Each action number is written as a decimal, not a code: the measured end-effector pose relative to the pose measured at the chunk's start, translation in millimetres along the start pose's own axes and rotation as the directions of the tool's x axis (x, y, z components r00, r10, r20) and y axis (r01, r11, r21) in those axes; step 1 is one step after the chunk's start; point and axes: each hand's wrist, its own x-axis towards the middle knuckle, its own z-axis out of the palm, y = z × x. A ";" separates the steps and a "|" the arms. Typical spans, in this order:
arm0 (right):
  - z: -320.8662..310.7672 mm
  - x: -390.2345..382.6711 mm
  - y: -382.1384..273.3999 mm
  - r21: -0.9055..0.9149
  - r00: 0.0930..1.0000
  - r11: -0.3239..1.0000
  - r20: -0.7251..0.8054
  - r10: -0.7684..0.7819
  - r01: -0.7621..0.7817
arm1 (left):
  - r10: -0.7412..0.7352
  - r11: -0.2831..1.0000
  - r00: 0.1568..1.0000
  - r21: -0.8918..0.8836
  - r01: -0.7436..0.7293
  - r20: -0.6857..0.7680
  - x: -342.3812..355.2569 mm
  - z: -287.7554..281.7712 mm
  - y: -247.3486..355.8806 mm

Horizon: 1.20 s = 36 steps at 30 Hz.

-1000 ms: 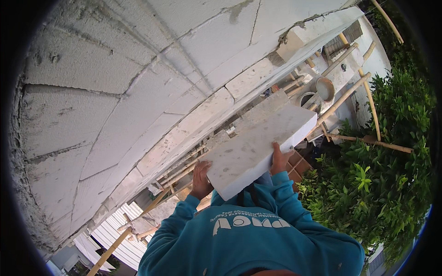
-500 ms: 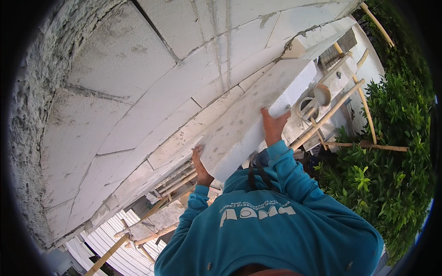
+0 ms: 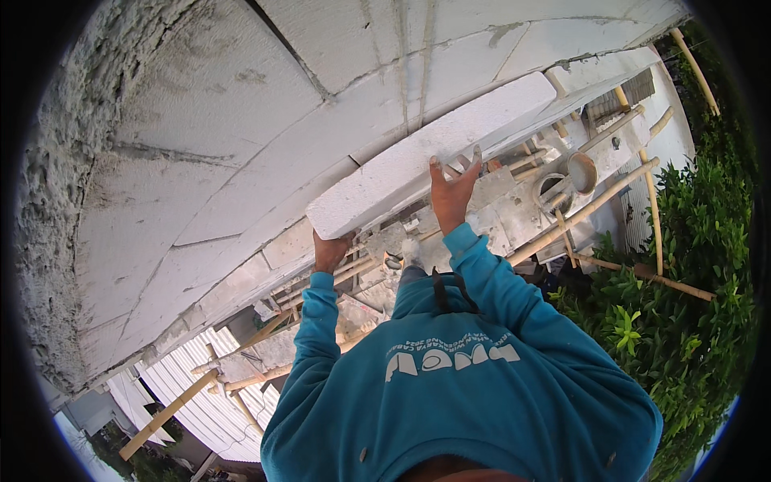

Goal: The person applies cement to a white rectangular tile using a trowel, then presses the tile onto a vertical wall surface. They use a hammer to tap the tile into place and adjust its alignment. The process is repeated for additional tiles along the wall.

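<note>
A long white lightweight concrete block [image 3: 426,153] lies along the top of the wall's course, its right end close to another block [image 3: 598,72]. My left hand [image 3: 331,251] grips its lower left end from beneath, the fingers partly hidden under it. Against the block's near side, right of its middle, my right hand [image 3: 454,191] presses with thumb and fingers apart from each other. Both hands hold the block between me and the wall [image 3: 265,185], which is built of similar pale blocks with grey mortar joints.
Below me runs a scaffold platform [image 3: 490,209] with bamboo poles [image 3: 590,213]. A bucket [image 3: 552,186] and a round pan [image 3: 581,173] stand on it at the right. Leafy branches [image 3: 691,233] fill the right side. Corrugated roofing [image 3: 205,394] shows at lower left.
The block has moved away from my body onto the wall's course and turned, so a different face shows. Both hands moved with it; the left now reaches under its end.
</note>
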 end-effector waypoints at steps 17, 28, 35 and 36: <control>-37.1 110.0 10.7 0.340 0.964 0.903 0.144 0.224 -0.261 | -0.047 0.956 0.987 0.278 0.089 -0.155 30.1 18.2 28.6; -35.9 113.2 23.8 0.229 0.961 0.933 0.053 0.272 -0.277 | -0.088 0.992 0.987 0.081 0.099 -0.131 34.2 20.6 26.7; -31.6 120.1 33.8 0.160 0.977 0.964 0.034 0.208 -0.211 | -0.345 0.861 0.931 -0.354 0.365 0.122 12.7 -6.2 44.3; -30.5 120.0 34.2 0.153 0.982 0.970 0.030 0.187 -0.190 | -0.378 0.799 0.916 -0.452 0.397 0.136 10.3 -10.4 49.4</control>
